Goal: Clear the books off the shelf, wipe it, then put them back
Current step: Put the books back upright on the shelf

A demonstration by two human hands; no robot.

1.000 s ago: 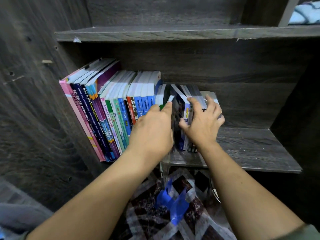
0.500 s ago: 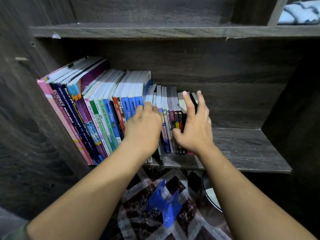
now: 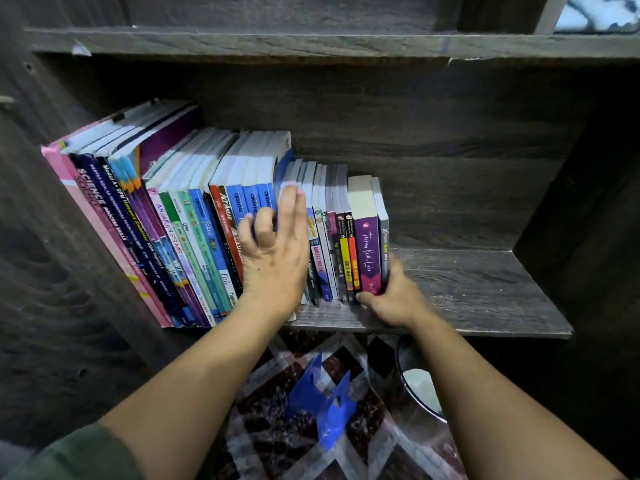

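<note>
The left hand point(image 3: 273, 258) is resting flat against the spines of the row of books point(image 3: 194, 216) standing on the dark wooden shelf point(image 3: 478, 289), its fingers straight and held together, the taller workbooks leaning just left of them. The right hand point(image 3: 394, 299) is gripping the foot of the purple paperback point(image 3: 367, 251) and the thin grey book point(image 3: 383, 237) at the row's right end, thumb under the spines, fingers curled behind. Below the fingers, a blue bookend point(image 3: 325, 407) is lying on a patterned mat point(image 3: 277, 445).
</note>
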